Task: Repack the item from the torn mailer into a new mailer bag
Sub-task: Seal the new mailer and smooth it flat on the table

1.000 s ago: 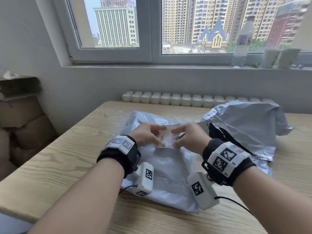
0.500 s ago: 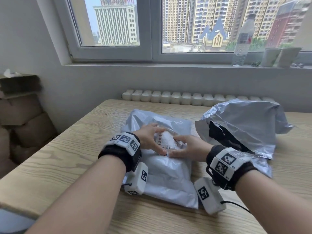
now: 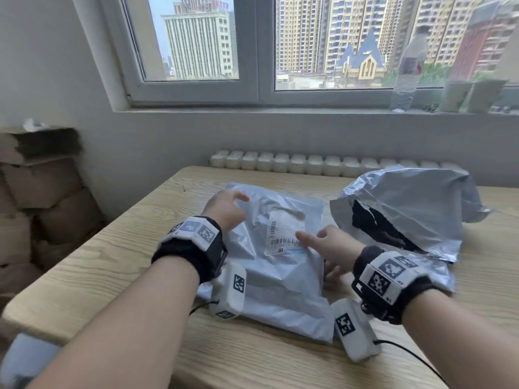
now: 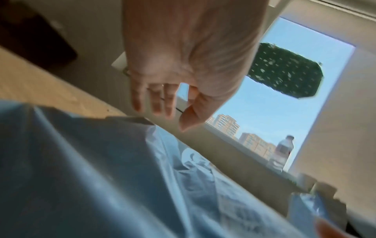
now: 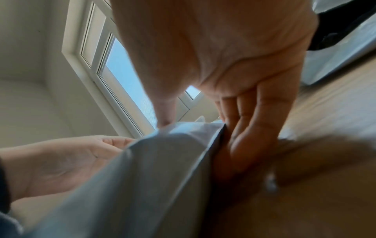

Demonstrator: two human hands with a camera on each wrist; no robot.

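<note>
The new grey mailer bag [image 3: 280, 282] lies flat on the wooden table [image 3: 112, 262] with a white barcode label [image 3: 283, 234] stuck on top. My left hand [image 3: 241, 206] hovers over its far left part, fingers loosely bent and holding nothing; the left wrist view shows the left hand [image 4: 168, 112] clear above the plastic [image 4: 101, 177]. My right hand [image 3: 323, 248] pinches the bag's right edge. In the right wrist view its thumb [image 5: 162, 122] is on top and its fingers [image 5: 244, 136] lie against the edge [image 5: 142, 177]. The torn silver mailer [image 3: 407, 203], black inside, lies crumpled to the right.
Stacked cardboard boxes [image 3: 42, 192] stand off the table's left side. A white radiator [image 3: 309, 164] runs behind the far edge. On the windowsill stand a water bottle [image 3: 407, 66] and two cups [image 3: 455, 95]. Bare wood shows at the front and left.
The label, held up in both hands a second ago, now lies stuck on the bag. My left hand has lifted off toward the far left; my right hand has slid to the bag's right edge.
</note>
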